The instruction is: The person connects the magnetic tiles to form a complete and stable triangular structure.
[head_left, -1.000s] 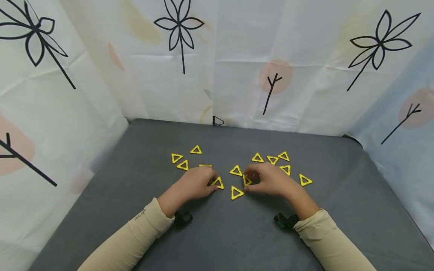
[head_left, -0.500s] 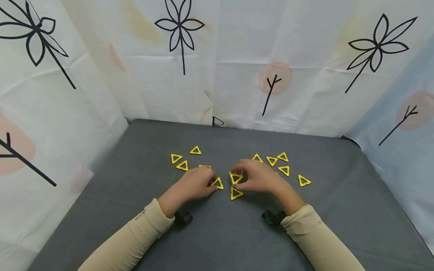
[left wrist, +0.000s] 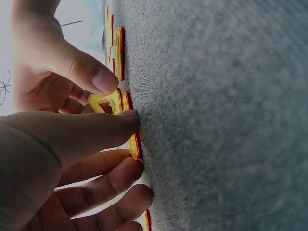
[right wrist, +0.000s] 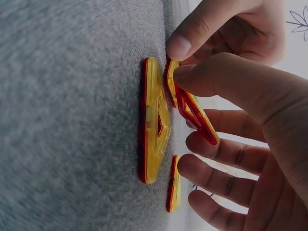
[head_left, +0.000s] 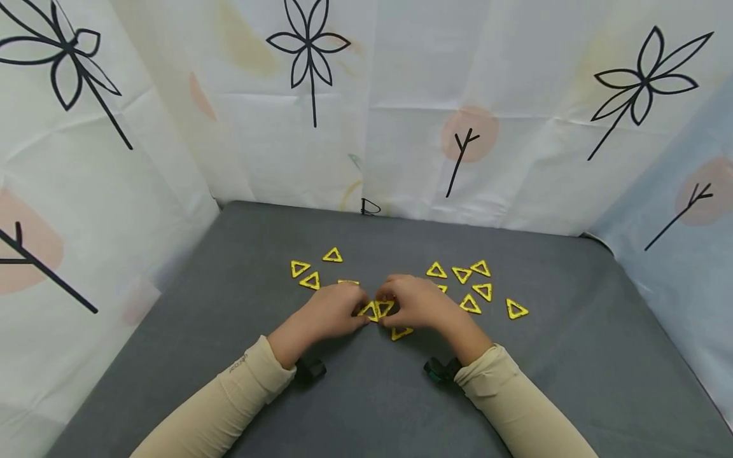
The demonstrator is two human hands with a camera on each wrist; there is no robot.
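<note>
Right wrist view: right hand [right wrist: 283, 149] pinches a tilted yellow triangle [right wrist: 207, 132], outer fingers [right wrist: 231, 186] parted.

I can read no words: lettering [head_left: 238, 364] on the left sleeve [head_left: 223, 401] is too small, and the D-like mark [head_left: 369, 207] on the backdrop [head_left: 406, 152] above the tabletop [head_left: 366, 407] may be no letter.

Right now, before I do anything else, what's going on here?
A person is handling yellow triangle pieces on a grey surface. The left hand pinches a flat triangle low at the surface, while the right hand holds a tilted triangle right beside it; whether their edges touch is hard to tell. A third triangle lies near the right hand, and more triangles lie scattered farther back.
</note>
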